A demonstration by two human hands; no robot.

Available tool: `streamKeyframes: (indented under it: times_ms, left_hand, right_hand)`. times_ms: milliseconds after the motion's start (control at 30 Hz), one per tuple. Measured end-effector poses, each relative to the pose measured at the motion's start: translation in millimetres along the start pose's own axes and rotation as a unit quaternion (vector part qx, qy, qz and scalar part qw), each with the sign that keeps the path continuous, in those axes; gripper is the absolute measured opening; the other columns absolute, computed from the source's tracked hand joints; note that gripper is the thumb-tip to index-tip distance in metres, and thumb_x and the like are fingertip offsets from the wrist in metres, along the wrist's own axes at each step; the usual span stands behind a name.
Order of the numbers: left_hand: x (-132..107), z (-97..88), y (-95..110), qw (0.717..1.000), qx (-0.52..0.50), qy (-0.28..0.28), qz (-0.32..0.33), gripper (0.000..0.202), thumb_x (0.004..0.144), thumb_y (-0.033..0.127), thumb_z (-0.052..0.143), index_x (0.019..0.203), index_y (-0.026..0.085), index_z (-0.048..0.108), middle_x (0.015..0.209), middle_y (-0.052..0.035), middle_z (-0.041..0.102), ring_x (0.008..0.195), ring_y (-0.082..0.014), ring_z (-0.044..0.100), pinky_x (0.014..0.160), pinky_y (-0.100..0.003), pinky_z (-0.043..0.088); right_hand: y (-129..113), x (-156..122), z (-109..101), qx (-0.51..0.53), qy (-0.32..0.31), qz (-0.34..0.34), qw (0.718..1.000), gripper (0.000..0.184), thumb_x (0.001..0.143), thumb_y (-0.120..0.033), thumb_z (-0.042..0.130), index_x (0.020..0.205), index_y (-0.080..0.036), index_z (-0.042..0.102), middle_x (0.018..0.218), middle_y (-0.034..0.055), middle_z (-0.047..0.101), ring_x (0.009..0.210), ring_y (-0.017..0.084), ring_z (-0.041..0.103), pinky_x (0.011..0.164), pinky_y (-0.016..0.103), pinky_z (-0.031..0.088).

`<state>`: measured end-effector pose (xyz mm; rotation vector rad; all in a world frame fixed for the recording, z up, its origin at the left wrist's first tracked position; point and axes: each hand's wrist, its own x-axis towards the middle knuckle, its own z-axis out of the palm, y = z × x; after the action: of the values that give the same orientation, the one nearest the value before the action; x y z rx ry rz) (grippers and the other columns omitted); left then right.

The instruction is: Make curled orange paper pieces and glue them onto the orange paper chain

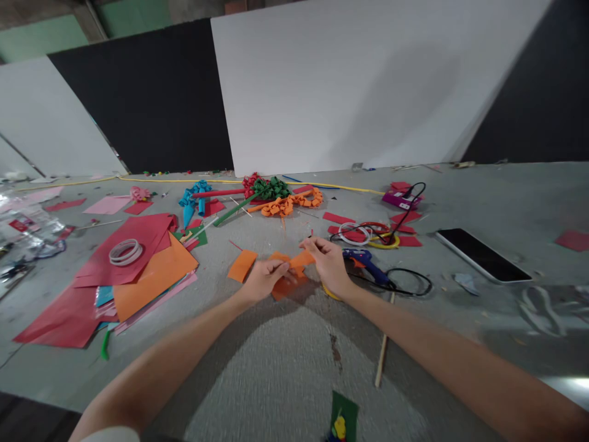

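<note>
Between my two hands is a small strip of orange paper (302,258). My left hand (265,279) pinches its left end with thumb and fingers. The other end is gripped by the fingertips of my right hand (329,261). Just beneath lie more orange paper pieces (286,290), partly hidden by my fingers. Left of my left hand is a separate orange paper square (242,266). A blue glue gun (368,264) with a black cord rests right of my right hand.
Stacked coloured paper (156,276) bears a tape roll (126,252) at left. Paper flowers (271,189) lie farther back. Coiled cables (368,233), a purple power strip (399,199) and a phone (483,255) are at right. A wooden stick (381,356) lies beneath my right forearm.
</note>
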<state>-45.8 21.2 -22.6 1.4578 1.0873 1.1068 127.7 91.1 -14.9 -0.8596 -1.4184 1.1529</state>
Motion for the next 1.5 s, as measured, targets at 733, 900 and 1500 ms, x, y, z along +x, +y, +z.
streamKeyframes:
  times_ms: [733, 900, 1500]
  left_hand:
    - [-2.3, 2.3, 8.5, 0.998, 0.033, -0.009, 0.048, 0.048, 0.096, 0.059, 0.052, 0.085, 0.017, 0.073, 0.087, -0.0092, 0.078, 0.081, -0.0186, 0.072, 0.084, -0.030, 0.056]
    - [-2.1, 1.5, 5.9, 0.998, 0.031, -0.015, 0.046, 0.047, 0.097, 0.058, 0.052, 0.091, 0.016, 0.073, 0.088, -0.0097, 0.078, 0.083, -0.0187, 0.072, 0.085, -0.030, 0.056]
    - [-3.5, -2.8, 8.5, 0.999, -0.012, -0.036, -0.003, 0.050, 0.087, 0.062, 0.064, 0.072, 0.016, 0.075, 0.074, -0.0079, 0.075, 0.068, -0.0160, 0.067, 0.070, -0.027, 0.052]
  right_hand:
    - [-7.0, -5.7, 1.9, -0.020, -0.053, -0.018, 0.998, 0.046, 0.079, -0.061, 0.072, 0.073, -0.016, 0.074, 0.055, -0.0024, 0.046, 0.055, 0.012, 0.039, 0.054, 0.028, 0.035]
    - [-5.0, -5.5, 1.6, -0.023, -0.051, -0.021, 0.998, 0.045, 0.079, -0.061, 0.072, 0.071, -0.017, 0.074, 0.056, -0.0010, 0.049, 0.057, 0.014, 0.044, 0.057, 0.029, 0.039]
    - [-2.6, -6.2, 1.4, -0.058, -0.086, 0.005, 0.995, 0.054, 0.075, -0.065, 0.071, 0.054, -0.017, 0.061, 0.053, -0.0019, 0.042, 0.054, 0.011, 0.036, 0.050, 0.027, 0.031]
